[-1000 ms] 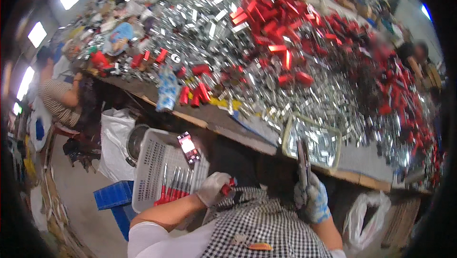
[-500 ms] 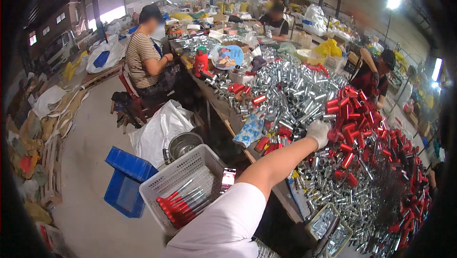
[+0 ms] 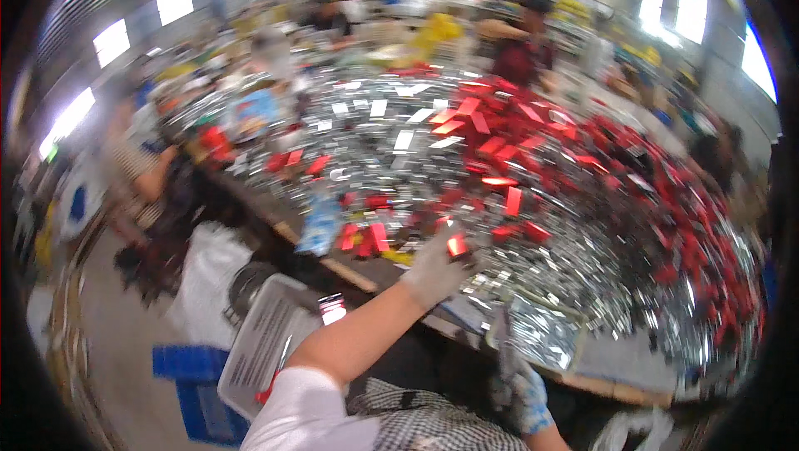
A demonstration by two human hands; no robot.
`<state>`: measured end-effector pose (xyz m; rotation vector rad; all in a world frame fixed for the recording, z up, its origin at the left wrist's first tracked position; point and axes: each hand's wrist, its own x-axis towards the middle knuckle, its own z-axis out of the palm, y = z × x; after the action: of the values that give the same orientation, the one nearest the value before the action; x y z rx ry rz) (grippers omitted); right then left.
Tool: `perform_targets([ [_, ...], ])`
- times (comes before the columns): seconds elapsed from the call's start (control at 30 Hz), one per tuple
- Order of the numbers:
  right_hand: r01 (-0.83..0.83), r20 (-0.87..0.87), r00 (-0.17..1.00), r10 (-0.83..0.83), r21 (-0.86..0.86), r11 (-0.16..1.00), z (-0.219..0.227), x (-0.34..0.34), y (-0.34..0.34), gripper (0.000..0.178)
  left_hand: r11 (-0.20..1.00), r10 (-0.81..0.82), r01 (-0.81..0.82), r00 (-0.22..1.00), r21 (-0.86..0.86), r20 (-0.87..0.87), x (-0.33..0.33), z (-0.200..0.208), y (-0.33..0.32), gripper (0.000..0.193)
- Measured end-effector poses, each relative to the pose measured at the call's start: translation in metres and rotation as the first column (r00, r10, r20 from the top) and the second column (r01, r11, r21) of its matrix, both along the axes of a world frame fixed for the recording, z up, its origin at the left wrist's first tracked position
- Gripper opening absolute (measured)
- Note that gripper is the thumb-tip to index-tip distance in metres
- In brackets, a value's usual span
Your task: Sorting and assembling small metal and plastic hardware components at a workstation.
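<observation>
My left hand [image 3: 434,272], in a whitish glove, is closed at the near edge of the heap, a short red metal tube [image 3: 456,245] at its fingertips. Lower down, my right hand [image 3: 530,399], in a white and blue glove, is closed around the lower part of a long dark grey tool [image 3: 503,355] that stands roughly upright. Motion smears its exact kind. Just beyond it sits a shallow basket [image 3: 574,349] of small silvery metal parts. Loose silver tubes [image 3: 404,141] and red tubes [image 3: 491,122] cover the table.
Left of me stand a white plastic crate [image 3: 270,318], a blue bin [image 3: 200,405] and a white sack [image 3: 208,272]. A phone-like thing [image 3: 331,308] rests by the crate. A blue patterned cloth [image 3: 320,225] hangs at the table edge. Other people work around the table.
The view has swung right and blurred. My left hand has drawn back from the heap toward me, now with a red tube. My right hand and the dark tool have come into sight.
</observation>
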<state>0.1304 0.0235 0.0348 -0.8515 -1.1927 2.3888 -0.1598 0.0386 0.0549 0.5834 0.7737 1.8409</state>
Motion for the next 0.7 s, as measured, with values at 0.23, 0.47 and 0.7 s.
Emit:
perform_targets([
  [0.23, -0.049, -0.168, 0.984, 0.053, 0.024, 0.998, -0.025, 0.022, -0.01, 0.071, 0.98, -0.198, 0.198, 0.975, -0.011, -0.098, 0.084, -0.013, -0.042, 0.045],
  [0.47, -0.076, -0.054, 0.995, 0.085, 0.157, 0.985, -0.001, 0.025, -0.012, 0.064, 0.96, -0.278, 0.27, 0.954, 0.079, 0.115, 0.094, -0.027, -0.038, 0.063],
  [0.7, -0.021, -0.141, 0.99, 0.029, 0.057, 0.998, -0.018, 0.017, -0.019, 0.049, 0.847, -0.525, 0.531, 0.841, 0.017, -0.133, 0.12, -0.026, -0.061, 0.052],
])
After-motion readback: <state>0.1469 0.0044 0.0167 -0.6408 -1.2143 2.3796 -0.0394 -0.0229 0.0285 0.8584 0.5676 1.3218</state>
